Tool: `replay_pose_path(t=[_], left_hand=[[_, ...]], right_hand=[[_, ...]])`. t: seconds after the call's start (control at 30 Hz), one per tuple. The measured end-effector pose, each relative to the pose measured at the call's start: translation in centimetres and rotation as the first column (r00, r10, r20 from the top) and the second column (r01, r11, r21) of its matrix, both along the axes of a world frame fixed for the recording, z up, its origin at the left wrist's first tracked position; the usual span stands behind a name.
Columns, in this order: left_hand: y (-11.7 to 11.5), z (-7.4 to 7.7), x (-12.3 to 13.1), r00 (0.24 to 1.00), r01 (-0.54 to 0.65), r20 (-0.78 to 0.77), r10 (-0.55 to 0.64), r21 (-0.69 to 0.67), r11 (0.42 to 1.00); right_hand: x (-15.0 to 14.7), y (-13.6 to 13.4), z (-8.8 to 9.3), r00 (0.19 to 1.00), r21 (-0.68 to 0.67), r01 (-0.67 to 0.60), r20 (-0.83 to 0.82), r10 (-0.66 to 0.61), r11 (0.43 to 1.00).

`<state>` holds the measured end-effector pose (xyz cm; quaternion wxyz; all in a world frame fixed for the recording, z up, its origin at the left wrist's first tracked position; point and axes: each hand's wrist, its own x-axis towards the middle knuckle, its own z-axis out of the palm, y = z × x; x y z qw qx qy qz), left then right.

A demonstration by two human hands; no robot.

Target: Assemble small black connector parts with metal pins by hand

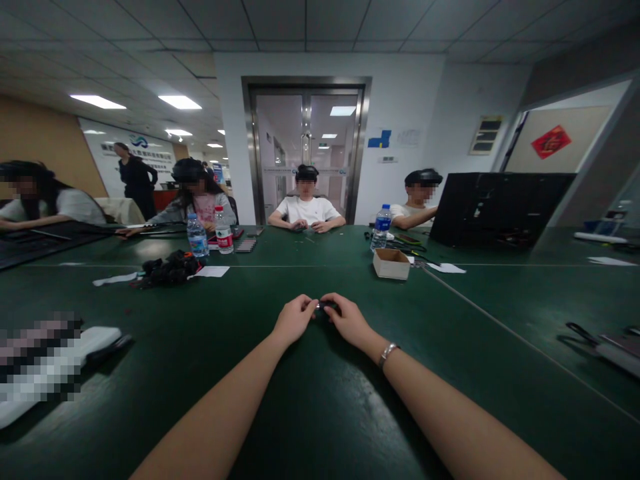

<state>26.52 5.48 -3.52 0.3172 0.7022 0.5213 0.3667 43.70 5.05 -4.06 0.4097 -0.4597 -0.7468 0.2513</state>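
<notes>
Over the green table [310,400], my left hand [295,319] and my right hand [349,320] meet in front of me. Between their fingertips is a small black object with a shiny silver end [323,306]; its kind is too small to make out. My left fingers pinch the silver end, while my right thumb and fingers close around the black part. Fingers partly hide it. A metal bracelet sits on my right wrist. Both forearms reach in from the bottom edge.
Beyond my hands stand a small open cardboard box [391,264] and a bottle [381,227]. Left of centre are a black cable bundle [170,268] and two more bottles [198,237]. A large black case [500,210] stands at right. Several people sit around the table.
</notes>
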Motion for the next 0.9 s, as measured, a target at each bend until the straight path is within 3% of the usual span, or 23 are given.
replay_pose_path(t=[0.2, 0.33, 0.47, 0.7, 0.9], left_hand=[[0.1, -0.3, -0.02, 0.993, 0.051, 0.098, -0.061, 0.101, 0.994], [0.2, -0.56, 0.09, 0.994, 0.015, 0.111, -0.022, 0.06, 0.998], [0.11, -0.55, 0.04, 0.986, 0.072, 0.144, -0.08, 0.061, 0.996], [-0.22, -0.04, 0.13, 0.99, 0.043, 0.128, -0.061, 0.14, 0.989], [-0.13, 0.18, 0.03, 0.985, -0.018, 0.174, 0.0, 0.102, 0.995]], right_hand=[[0.06, 0.06, -0.11, 1.0, 0.025, -0.006, 0.019, 0.006, 1.0], [-0.01, -0.08, 0.03, 1.0, 0.038, -0.008, 0.016, 0.008, 0.999], [-0.05, -0.26, 0.25, 0.999, 0.042, -0.02, 0.03, 0.019, 0.999], [-0.03, -0.19, 0.16, 0.999, 0.057, -0.012, 0.036, 0.01, 0.998], [-0.1, -0.36, 0.42, 0.999, 0.053, -0.015, 0.048, 0.012, 0.998]])
